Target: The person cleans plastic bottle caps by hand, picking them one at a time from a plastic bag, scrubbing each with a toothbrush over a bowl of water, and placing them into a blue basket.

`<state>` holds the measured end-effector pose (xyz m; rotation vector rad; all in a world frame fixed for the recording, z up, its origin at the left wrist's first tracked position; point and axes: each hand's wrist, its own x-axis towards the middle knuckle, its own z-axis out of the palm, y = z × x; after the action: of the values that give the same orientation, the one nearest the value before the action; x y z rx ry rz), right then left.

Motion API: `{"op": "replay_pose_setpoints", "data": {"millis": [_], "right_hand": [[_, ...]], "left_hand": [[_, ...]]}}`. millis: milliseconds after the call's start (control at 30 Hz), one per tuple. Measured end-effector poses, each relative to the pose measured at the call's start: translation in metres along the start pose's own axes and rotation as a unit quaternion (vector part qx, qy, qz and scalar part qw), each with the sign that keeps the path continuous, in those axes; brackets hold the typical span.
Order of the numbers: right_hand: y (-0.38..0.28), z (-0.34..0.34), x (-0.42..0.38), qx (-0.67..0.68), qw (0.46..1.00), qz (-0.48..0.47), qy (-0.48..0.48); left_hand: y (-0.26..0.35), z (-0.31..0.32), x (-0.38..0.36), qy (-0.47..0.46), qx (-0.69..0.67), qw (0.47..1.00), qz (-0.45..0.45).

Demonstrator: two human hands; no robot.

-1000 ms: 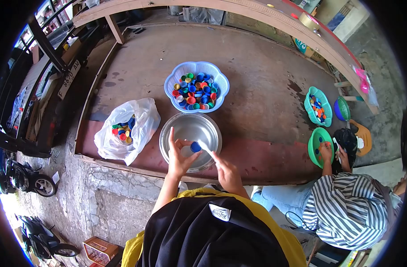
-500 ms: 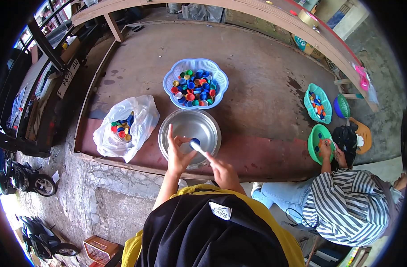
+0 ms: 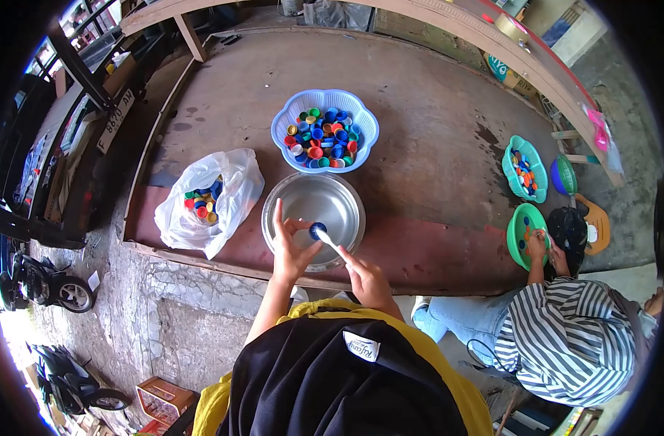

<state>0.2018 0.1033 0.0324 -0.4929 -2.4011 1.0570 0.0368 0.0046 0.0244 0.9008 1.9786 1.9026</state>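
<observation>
My left hand [image 3: 292,254] pinches a dark blue bottle cap [image 3: 318,230] between thumb and fingers, with the index finger stretched up. In my right hand [image 3: 370,282] is a slim white brush [image 3: 330,243], its head at the cap's open side. Both hands are over the near part of a round metal basin [image 3: 356,218], whose shiny inside shows beyond them. Behind the basin stands a blue scalloped plastic basket [image 3: 372,134] with many coloured bottle caps [image 3: 319,142]. Left of the basin, a white plastic bag [image 3: 241,178] lies open with more caps inside.
A person in a striped top [image 3: 557,330] works at the right, hands in a green bowl [image 3: 514,251]. Beyond it are a turquoise basket [image 3: 513,182] with caps and a black bag [image 3: 566,229]. A wooden rail [image 3: 419,16] borders the brown tabletop [image 3: 433,203]. Motorbikes stand at lower left.
The brush head has shifted slightly against the blue cap, which now shows more of its rim. Both hands stay over the basin. The whole view has shifted a little.
</observation>
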Motion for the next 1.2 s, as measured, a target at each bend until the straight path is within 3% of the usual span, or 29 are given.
{"op": "replay_pose_setpoints", "data": {"millis": [167,200,333,467,600,733,833,867,967,1100,1200], "right_hand": [[-0.004,-0.005,-0.001,-0.004,0.999,0.035,0.033],[-0.006,-0.005,-0.003,-0.027,1.000,0.007,-0.007],[0.008,0.001,-0.003,-0.055,0.994,0.093,0.021],[-0.004,-0.005,-0.004,-0.004,0.999,-0.035,-0.026],[0.008,-0.011,0.005,-0.027,0.999,0.043,0.008],[0.002,-0.010,0.007,-0.018,0.996,-0.059,-0.057],[0.002,-0.008,0.013,-0.033,0.999,0.008,0.021],[0.003,-0.007,0.012,-0.017,0.999,-0.013,0.036],[0.002,-0.002,0.005,-0.051,0.993,-0.096,-0.045],[0.000,-0.005,0.013,-0.020,0.999,-0.003,0.045],[-0.003,-0.007,0.009,-0.028,0.998,-0.048,-0.014]], "left_hand": [[0.001,0.001,0.000,-0.009,0.015,1.000,0.001],[0.001,0.001,-0.002,-0.015,0.014,1.000,0.004],[0.005,0.003,-0.002,-0.019,0.015,1.000,-0.005],[-0.002,0.000,0.000,-0.036,0.011,0.999,0.009],[0.003,-0.001,0.001,-0.027,0.019,0.999,0.005],[-0.003,-0.002,0.001,-0.034,0.022,0.999,0.016],[-0.002,0.000,0.000,-0.037,0.026,0.999,0.029],[0.000,0.000,-0.001,-0.036,0.026,0.999,0.028],[0.001,-0.003,-0.002,-0.044,0.035,0.998,0.013],[0.004,-0.001,-0.001,-0.037,0.034,0.998,0.028],[-0.001,-0.002,-0.001,-0.041,0.025,0.999,0.027]]}}
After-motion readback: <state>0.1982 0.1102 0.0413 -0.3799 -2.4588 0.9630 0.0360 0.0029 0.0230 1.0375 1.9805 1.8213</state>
